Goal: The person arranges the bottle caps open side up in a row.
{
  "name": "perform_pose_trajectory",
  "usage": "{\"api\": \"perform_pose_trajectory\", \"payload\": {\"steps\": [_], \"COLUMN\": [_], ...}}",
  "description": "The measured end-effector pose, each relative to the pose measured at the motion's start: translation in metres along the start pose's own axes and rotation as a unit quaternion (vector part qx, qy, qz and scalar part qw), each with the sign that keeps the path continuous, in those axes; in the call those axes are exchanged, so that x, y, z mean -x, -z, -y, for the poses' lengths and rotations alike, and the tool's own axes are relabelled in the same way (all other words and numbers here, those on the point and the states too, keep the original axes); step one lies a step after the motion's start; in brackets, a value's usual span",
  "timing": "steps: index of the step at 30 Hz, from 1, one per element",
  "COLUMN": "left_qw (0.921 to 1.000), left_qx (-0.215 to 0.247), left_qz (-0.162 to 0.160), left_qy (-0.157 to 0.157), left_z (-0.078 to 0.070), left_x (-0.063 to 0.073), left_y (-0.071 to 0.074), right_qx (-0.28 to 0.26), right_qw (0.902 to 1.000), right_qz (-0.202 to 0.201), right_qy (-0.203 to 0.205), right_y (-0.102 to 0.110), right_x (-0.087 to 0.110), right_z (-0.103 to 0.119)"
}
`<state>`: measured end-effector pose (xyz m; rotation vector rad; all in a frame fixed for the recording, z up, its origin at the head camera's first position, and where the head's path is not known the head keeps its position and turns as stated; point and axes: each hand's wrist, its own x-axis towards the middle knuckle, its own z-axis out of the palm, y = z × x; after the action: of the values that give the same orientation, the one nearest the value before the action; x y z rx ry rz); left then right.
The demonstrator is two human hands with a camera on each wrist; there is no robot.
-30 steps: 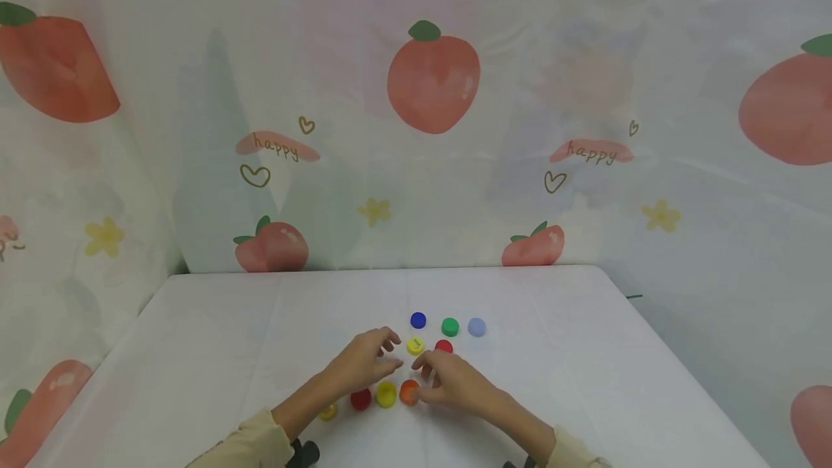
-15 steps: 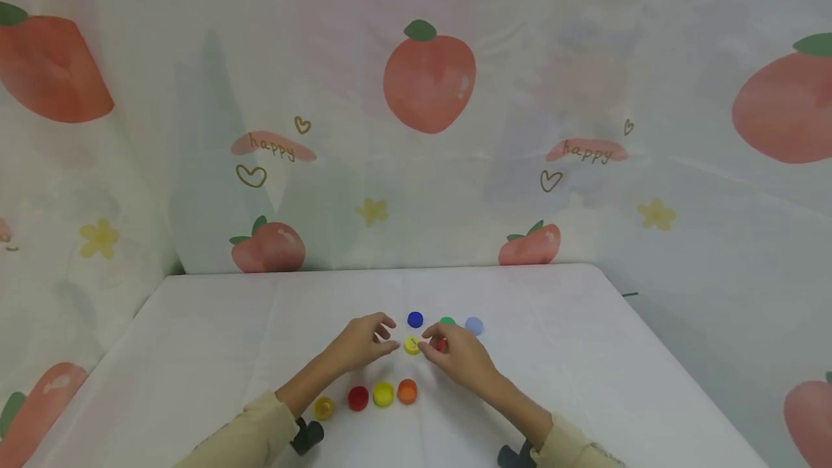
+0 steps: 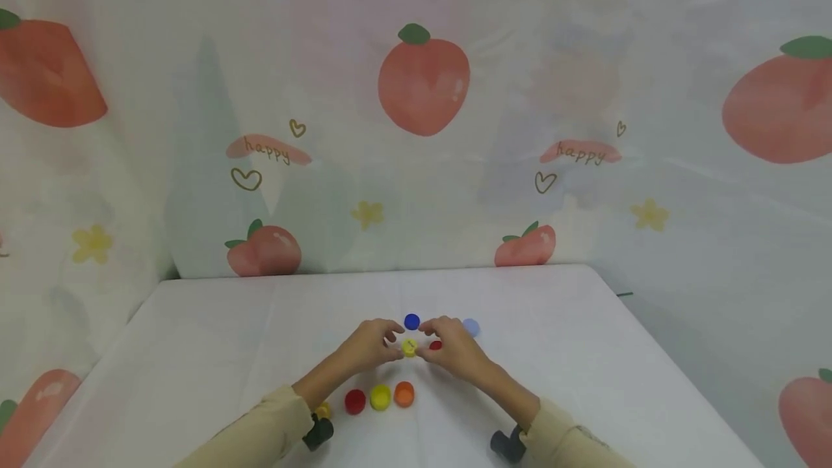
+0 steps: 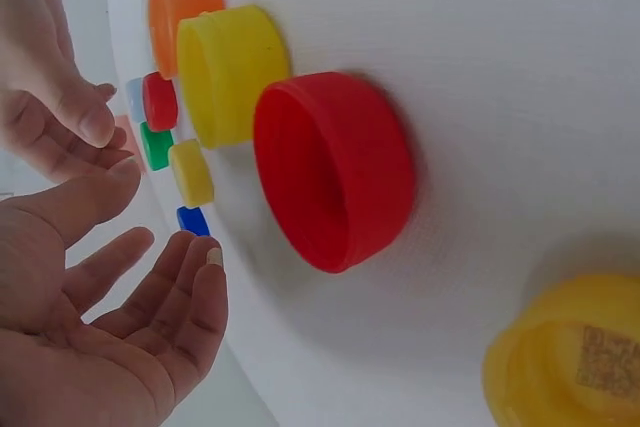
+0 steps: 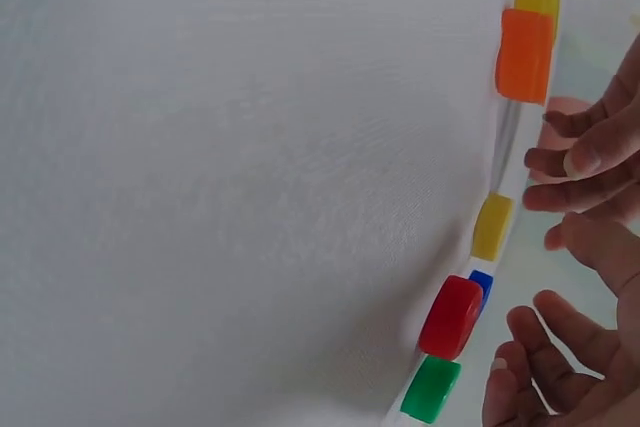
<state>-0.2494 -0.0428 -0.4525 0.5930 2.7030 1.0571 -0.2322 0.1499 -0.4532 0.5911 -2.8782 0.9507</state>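
In the head view, a small yellow bottle cap (image 3: 409,347) lies on the table between my left hand (image 3: 370,345) and right hand (image 3: 458,347). Both hands hover with fingers loosely curved and hold nothing. Their thumb tips are on either side of that cap. A blue cap (image 3: 412,321) sits just beyond, between the fingertips. Beside the right thumb shows part of a small red cap (image 3: 435,345). The green cap (image 5: 432,389), visible in the right wrist view, is hidden by the right hand in the head view. A light blue cap (image 3: 471,326) lies past the right hand.
Nearer the body is a row of larger caps: red (image 3: 354,401), yellow (image 3: 380,397) and orange (image 3: 404,394). A deeper yellow cap (image 4: 570,357) bears a printed code inside; the left wrist partly covers it in the head view. A fruit-print curtain (image 3: 422,201) stands behind the white table (image 3: 227,338).
My right hand has moved away from the orange cap, forward to the small yellow one. My left hand has shifted slightly forward, and the gap between the hands has narrowed. The caps stay put.
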Motion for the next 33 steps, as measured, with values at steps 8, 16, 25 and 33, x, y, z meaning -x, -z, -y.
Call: {"api": "perform_pose_trajectory", "payload": {"steps": [8, 16, 25, 33], "left_qw": [0.9999, 0.9996, 0.9985, 0.9977], "left_qx": [-0.010, -0.019, -0.031, -0.049], "left_qz": [-0.003, 0.010, 0.028, 0.029], "left_qy": [0.006, 0.019, 0.034, 0.037], "left_z": [0.004, 0.008, 0.003, 0.001], "left_x": [-0.004, -0.008, -0.014, -0.017], "left_y": [-0.003, -0.006, -0.007, -0.009], "right_qx": [0.006, 0.032, 0.063, 0.101], "right_qw": [0.9993, 0.9989, 0.9974, 0.9941], "right_qz": [0.037, 0.035, 0.034, 0.036], "right_qy": [0.006, 0.001, 0.006, 0.017], "right_y": [-0.006, -0.012, -0.015, -0.023], "right_x": [-0.009, -0.012, -0.016, -0.021], "right_z": [-0.002, -0.002, -0.005, -0.009]}}
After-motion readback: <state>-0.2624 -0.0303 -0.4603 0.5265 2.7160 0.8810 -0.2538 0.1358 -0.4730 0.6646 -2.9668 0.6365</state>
